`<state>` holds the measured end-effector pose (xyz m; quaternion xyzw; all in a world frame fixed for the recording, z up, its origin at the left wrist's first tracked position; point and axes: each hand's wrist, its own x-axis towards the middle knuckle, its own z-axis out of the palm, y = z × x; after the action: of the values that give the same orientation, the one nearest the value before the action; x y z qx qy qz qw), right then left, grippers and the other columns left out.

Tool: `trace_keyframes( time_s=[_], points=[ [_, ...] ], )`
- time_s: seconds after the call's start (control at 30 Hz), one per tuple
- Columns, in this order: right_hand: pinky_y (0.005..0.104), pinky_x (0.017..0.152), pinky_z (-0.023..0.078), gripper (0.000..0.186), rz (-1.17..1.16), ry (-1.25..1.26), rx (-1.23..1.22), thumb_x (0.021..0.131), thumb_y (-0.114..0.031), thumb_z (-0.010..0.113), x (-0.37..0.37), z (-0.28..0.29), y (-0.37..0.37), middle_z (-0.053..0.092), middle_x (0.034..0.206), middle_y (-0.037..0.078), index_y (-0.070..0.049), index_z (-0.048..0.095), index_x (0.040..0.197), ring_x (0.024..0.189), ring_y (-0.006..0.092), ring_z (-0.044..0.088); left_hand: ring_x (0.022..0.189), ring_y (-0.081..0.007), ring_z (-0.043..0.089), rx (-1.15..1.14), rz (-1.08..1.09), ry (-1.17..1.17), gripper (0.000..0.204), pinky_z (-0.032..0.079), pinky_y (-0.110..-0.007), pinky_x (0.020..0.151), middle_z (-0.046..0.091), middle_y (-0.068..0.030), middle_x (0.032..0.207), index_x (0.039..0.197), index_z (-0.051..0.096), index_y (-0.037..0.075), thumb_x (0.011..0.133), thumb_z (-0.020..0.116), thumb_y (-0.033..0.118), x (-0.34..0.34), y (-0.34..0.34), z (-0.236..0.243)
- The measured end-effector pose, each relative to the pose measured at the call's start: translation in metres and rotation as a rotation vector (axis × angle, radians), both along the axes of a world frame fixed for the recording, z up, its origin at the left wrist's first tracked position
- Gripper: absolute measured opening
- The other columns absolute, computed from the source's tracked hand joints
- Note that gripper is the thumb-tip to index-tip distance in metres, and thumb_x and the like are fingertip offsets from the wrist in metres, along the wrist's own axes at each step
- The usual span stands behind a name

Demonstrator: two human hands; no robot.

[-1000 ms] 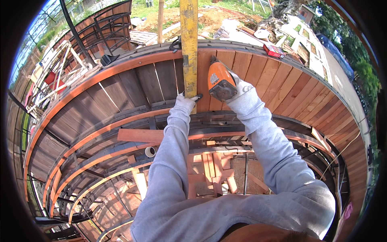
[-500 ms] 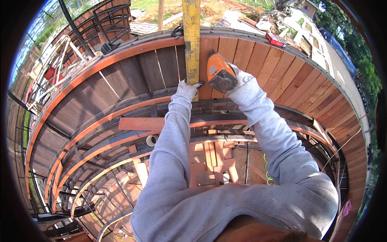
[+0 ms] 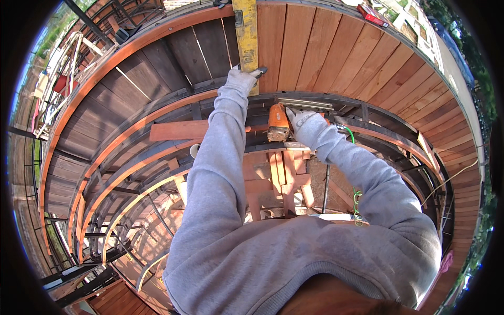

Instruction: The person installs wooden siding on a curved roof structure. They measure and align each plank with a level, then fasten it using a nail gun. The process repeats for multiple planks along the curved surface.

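Observation:
My left hand, in a light glove, grips the near end of a long yellow spirit level. The level lies across the curved bench, where the reddish planks meet the dark boards. My right hand is wrapped round the handle of an orange nail gun, lower than the seat planks and over the curved framing. A green coiled air hose runs up toward the tool. My palm hides most of its handle.
A loose reddish board rests on the curved steps left of the nail gun. A red box sits on the far rim. Dark metal framing and wooden strips curve below, with board offcuts on the floor beneath.
My right hand has drawn the nail gun off the plank beside the level, down toward me over the framing. My left hand stays on the level; the view has tipped downward.

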<state>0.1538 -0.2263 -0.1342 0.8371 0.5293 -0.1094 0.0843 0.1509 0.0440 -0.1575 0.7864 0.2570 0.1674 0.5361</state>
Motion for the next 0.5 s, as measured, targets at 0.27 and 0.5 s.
trace_keyframes(
  time_s=[0.27,0.5],
  points=[
    [0.0426,0.085,0.053,0.056,-0.011,-0.067,0.059,0.091,-0.015,0.049,0.012,-0.005,0.008,0.070,0.102,0.021,0.005,0.041,0.143,0.096,0.0339,0.068,0.076,-0.0152,0.069,0.040,0.016,-0.039,0.038,0.056,-0.032,0.069,0.075,-0.0065,0.092,0.110,0.070,0.003,0.083,0.082,0.027,0.000,0.003,-0.005],
    [0.0426,0.082,0.054,0.047,-0.009,-0.075,0.073,0.095,-0.013,0.043,0.010,-0.014,0.008,0.068,0.107,0.020,0.006,0.045,0.137,0.095,0.0323,0.069,0.078,-0.0144,0.069,0.072,0.008,-0.033,0.041,0.056,-0.031,0.069,0.074,-0.0063,0.094,0.112,0.069,0.002,0.084,0.081,0.029,0.004,0.005,-0.011]
  ],
)
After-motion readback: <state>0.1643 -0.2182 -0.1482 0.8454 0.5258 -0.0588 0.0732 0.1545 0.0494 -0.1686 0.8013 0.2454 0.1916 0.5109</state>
